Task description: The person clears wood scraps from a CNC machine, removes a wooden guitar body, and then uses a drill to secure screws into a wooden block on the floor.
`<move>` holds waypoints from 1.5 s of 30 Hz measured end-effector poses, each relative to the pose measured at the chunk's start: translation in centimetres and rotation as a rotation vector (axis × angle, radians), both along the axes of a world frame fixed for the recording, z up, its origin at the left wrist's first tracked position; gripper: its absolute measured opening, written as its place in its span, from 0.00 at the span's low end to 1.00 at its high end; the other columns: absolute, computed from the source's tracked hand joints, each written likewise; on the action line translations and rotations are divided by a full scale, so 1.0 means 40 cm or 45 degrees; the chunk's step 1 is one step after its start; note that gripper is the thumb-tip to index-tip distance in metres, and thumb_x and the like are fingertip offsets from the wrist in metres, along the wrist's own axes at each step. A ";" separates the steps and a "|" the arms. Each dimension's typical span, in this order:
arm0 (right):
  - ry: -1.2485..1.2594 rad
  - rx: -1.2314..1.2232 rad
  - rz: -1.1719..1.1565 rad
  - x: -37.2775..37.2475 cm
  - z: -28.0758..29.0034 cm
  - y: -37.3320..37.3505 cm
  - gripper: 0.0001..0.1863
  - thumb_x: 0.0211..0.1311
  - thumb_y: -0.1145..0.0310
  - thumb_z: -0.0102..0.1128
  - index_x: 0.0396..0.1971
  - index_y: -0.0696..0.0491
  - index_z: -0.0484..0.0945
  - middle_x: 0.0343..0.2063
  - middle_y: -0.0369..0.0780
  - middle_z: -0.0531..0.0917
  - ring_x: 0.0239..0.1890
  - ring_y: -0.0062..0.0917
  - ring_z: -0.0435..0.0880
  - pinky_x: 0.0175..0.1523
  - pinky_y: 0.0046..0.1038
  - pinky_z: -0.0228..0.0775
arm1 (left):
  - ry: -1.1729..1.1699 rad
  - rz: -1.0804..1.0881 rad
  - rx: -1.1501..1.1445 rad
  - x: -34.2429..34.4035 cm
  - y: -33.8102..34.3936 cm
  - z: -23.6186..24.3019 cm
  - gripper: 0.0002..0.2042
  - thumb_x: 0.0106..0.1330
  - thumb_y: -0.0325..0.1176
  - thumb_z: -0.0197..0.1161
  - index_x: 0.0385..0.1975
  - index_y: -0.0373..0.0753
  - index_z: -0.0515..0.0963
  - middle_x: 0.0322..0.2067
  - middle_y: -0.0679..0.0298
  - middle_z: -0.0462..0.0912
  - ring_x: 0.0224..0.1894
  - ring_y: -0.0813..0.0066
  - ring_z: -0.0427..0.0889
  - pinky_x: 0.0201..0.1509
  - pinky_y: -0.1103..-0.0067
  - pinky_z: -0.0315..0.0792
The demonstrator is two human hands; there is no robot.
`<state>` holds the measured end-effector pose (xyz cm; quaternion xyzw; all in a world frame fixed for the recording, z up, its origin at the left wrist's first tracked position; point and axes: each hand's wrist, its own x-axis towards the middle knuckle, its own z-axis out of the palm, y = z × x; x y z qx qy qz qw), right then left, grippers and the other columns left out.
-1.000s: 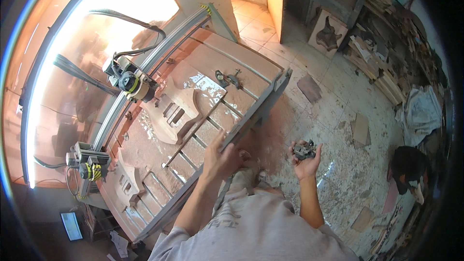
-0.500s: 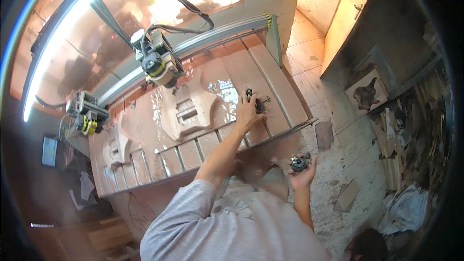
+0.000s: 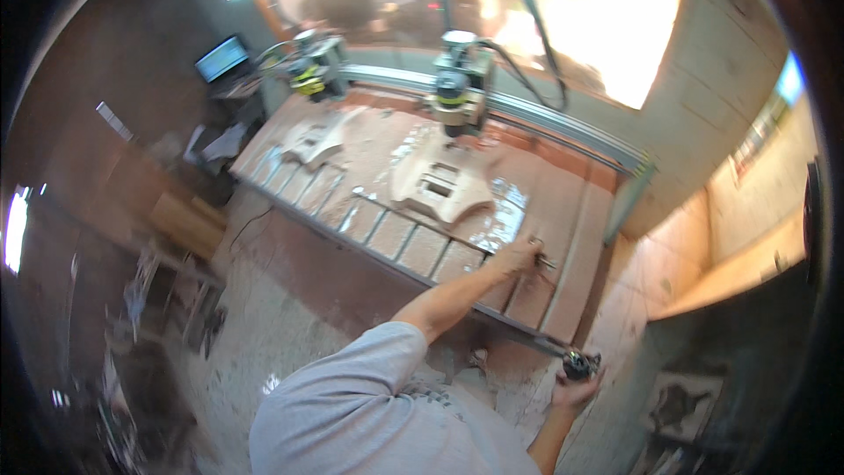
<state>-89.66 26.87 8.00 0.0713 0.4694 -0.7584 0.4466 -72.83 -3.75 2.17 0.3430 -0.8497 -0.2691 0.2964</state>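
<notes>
My left hand (image 3: 519, 257) is closed over the right part of the dusty slotted machine table (image 3: 422, 252). A short dark clamp piece with a bolt-like end (image 3: 547, 262) pokes out of its fingers; blur hides the rest. Off the table's front right corner, my right hand (image 3: 576, 394) is turned palm up, its fingers curled around a bunch of black clamp parts (image 3: 578, 365). A pale wooden guitar body (image 3: 428, 204) with rectangular pockets lies left of my left hand. Farther left is a second guitar body (image 3: 312, 142).
Two router heads, one by the middle (image 3: 453, 92) and one at the left (image 3: 308, 79), hang from a metal rail (image 3: 545, 114) along the back. A laptop (image 3: 221, 60) stands at the far left. A board with a dark guitar-shaped cutout (image 3: 681, 405) is at the lower right.
My view has swung left, so the table sits farther right and lower. My left hand has closed from spread fingers over the clamp. My right hand still holds the black clamp parts.
</notes>
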 end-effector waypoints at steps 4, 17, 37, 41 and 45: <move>-0.061 -0.170 0.169 0.000 -0.008 -0.019 0.27 0.68 0.36 0.48 0.42 0.46 0.79 0.37 0.40 0.85 0.33 0.26 0.84 0.22 0.21 0.65 | 0.096 0.104 0.196 0.071 0.100 0.124 0.10 0.62 0.31 0.60 0.40 0.34 0.76 0.44 0.51 0.77 0.44 0.53 0.80 0.48 0.67 0.73; -0.275 -0.120 1.166 0.512 0.003 -0.094 0.36 0.68 0.36 0.42 0.42 0.58 0.79 0.30 0.46 0.82 0.31 0.36 0.83 0.29 0.38 0.78 | 0.409 0.759 0.880 0.791 0.691 0.177 0.09 0.62 0.33 0.65 0.36 0.35 0.81 0.30 0.61 0.84 0.32 0.76 0.80 0.38 0.76 0.73; -0.825 -0.066 2.393 1.783 -0.091 -0.047 0.38 0.61 0.43 0.48 0.68 0.48 0.64 0.43 0.44 0.80 0.23 0.36 0.77 0.24 0.38 0.77 | 0.453 1.347 0.440 1.752 1.006 0.163 0.08 0.57 0.28 0.65 0.34 0.33 0.81 0.34 0.53 0.83 0.37 0.55 0.83 0.42 0.68 0.75; -0.829 0.039 2.465 2.052 -0.116 -0.167 0.42 0.56 0.43 0.52 0.69 0.49 0.64 0.41 0.43 0.82 0.22 0.33 0.78 0.23 0.36 0.77 | 0.172 1.368 0.408 1.993 0.908 0.163 0.08 0.56 0.30 0.65 0.34 0.35 0.81 0.36 0.53 0.83 0.41 0.51 0.82 0.46 0.62 0.75; -1.059 -0.029 2.612 2.336 -0.044 -0.328 0.41 0.59 0.45 0.50 0.69 0.53 0.62 0.45 0.47 0.82 0.22 0.30 0.82 0.22 0.28 0.78 | 0.060 1.521 0.432 2.223 0.796 0.244 0.13 0.57 0.31 0.66 0.42 0.37 0.79 0.36 0.52 0.83 0.41 0.49 0.81 0.48 0.61 0.74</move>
